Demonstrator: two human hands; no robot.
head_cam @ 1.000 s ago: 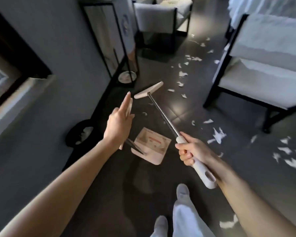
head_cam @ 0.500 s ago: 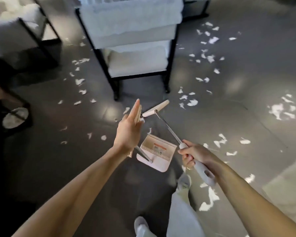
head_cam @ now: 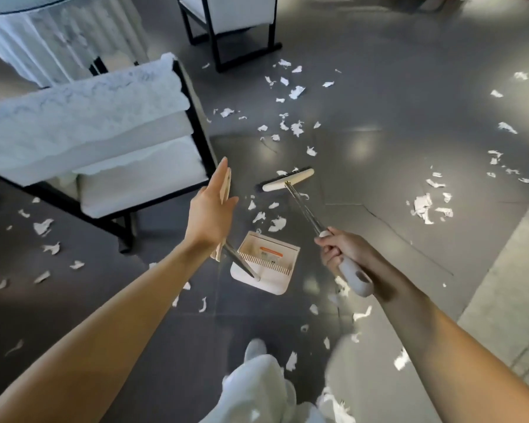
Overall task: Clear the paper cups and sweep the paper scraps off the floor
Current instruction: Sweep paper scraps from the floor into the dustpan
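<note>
**Entry: sweeping in hand, head view**

1. Right hand (head_cam: pixel 342 251). Fingers clamped round the white grip of the broom (head_cam: pixel 304 210). The shaft angles forward and down, so the broom head (head_cam: pixel 287 180) lies flat on the dark floor (head_cam: pixel 379 96), on the far side of a loose cluster of scraps. I read this as the set-up for a pull stroke towards the pan.

2. Left hand (head_cam: pixel 211 215). Fingers straight and together, laid along the tall handle of the dustpan (head_cam: pixel 266 264). Seeing only the back of the hand, I cannot tell whether the thumb hooks the handle. I judge it is held this way to steady the pan without stooping.

3. Dustpan. Low between the two hands, with comb teeth and an orange label showing inside. The nearest scraps lie just beyond it.

4. Paper scraps (head_cam: pixel 277 224). White, torn and widely scattered. One cluster lies between the pan and the broom head. More lie past the head, in patches to the right, and around the wearer's shoe (head_cam: pixel 255 349). None show in the pan, so I log the sweeping as barely begun.

5. Paper cups. None in view.

6. Furniture. Near chair (head_cam: pixel 104 141), white cushions on a black frame, at left with scraps beside its legs. Far chair (head_cam: pixel 226 13) at top. Skirted table (head_cam: pixel 43 41) at upper left. I expect the chair legs to hinder the broom.
</note>
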